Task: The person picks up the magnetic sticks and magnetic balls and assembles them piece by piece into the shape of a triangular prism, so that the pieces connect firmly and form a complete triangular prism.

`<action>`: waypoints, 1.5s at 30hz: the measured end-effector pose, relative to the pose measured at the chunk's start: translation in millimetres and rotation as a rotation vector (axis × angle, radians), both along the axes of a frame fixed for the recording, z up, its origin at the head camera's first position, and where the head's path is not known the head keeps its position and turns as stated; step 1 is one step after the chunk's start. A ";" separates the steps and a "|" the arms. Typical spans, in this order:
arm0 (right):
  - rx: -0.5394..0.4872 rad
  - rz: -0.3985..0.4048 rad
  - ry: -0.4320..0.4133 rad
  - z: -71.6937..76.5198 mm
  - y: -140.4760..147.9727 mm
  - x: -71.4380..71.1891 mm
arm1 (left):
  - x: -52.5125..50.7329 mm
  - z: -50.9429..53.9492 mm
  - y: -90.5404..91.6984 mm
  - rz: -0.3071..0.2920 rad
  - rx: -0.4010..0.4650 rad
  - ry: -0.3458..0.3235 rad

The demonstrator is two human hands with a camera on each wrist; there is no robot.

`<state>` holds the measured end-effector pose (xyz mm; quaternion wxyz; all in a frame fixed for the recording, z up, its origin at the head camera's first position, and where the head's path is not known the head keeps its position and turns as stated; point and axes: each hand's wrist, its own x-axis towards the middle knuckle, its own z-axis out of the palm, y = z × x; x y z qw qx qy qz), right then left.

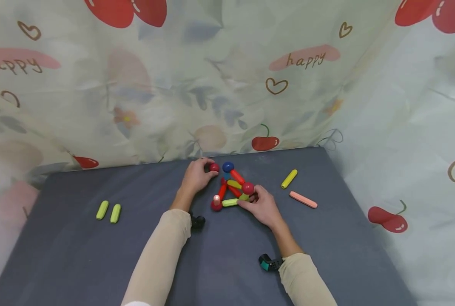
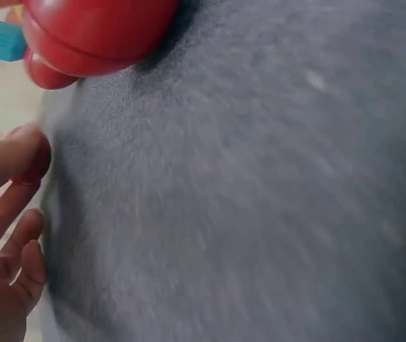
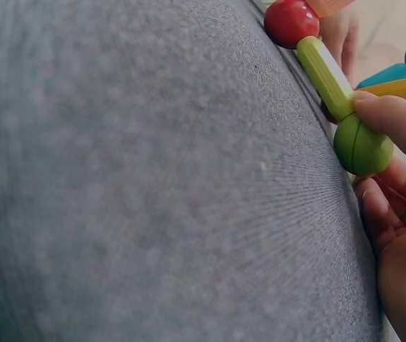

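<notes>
My left hand [image 1: 197, 176] pinches a loose red ball [image 1: 214, 167] between thumb and fingers, left of a built frame of balls and sticks. My right hand [image 1: 263, 206] holds that frame at its right corner. In the right wrist view its thumb lies where a light-green stick [image 3: 325, 77] meets a green ball [image 3: 363, 146], with fingers under the ball. The frame has a blue ball [image 1: 228, 167] at the back, an upper red ball [image 1: 248, 188] at right and another red ball [image 1: 216, 205] at front left. Red sticks [image 1: 237, 176] and yellow ones join within it.
Two light-green sticks [image 1: 109, 212] lie at the left of the dark grey table [image 1: 78, 255]. A yellow stick [image 1: 289, 179] and a pink stick [image 1: 303, 199] lie to the right. A patterned curtain [image 1: 166, 110] hangs along the back edge.
</notes>
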<state>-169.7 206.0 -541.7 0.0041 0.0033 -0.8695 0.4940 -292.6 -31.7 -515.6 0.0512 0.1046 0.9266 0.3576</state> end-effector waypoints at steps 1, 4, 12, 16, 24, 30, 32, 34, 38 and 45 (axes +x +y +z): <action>0.004 0.002 -0.003 0.5 0.0 -0.2 | 3.4 1.9 -2.4 0.011 0.015 0.005; 0.016 0.000 -0.008 1.4 2.0 -1.1 | 20.1 12.9 -8.3 0.043 0.097 0.023; 0.004 0.001 -0.006 3.3 0.1 -2.1 | 92.4 42.4 -19.4 -0.003 0.365 0.083; 0.005 0.006 -0.009 3.0 -3.9 -2.5 | 114.3 40.2 -23.6 -0.055 0.362 0.126; 0.021 0.012 0.014 2.2 -3.2 -4.2 | 120.5 31.2 -26.2 -0.127 0.315 0.126; 0.123 -0.006 0.059 6.1 -9.8 -7.7 | 115.9 31.0 -34.0 -0.039 0.410 0.105; 0.135 -0.031 0.057 9.5 -13.4 -5.8 | 111.4 28.8 -33.8 0.049 0.410 0.099; 0.111 -0.055 0.036 14.2 -18.6 -0.7 | 105.7 25.5 -32.0 0.111 0.380 0.071; 0.036 -0.022 -0.023 24.8 -34.7 14.1 | 95.1 17.5 -25.9 0.086 0.306 -0.031; 0.130 0.105 -0.057 27.0 -56.5 23.9 | 89.3 6.3 -18.2 0.020 0.253 -0.039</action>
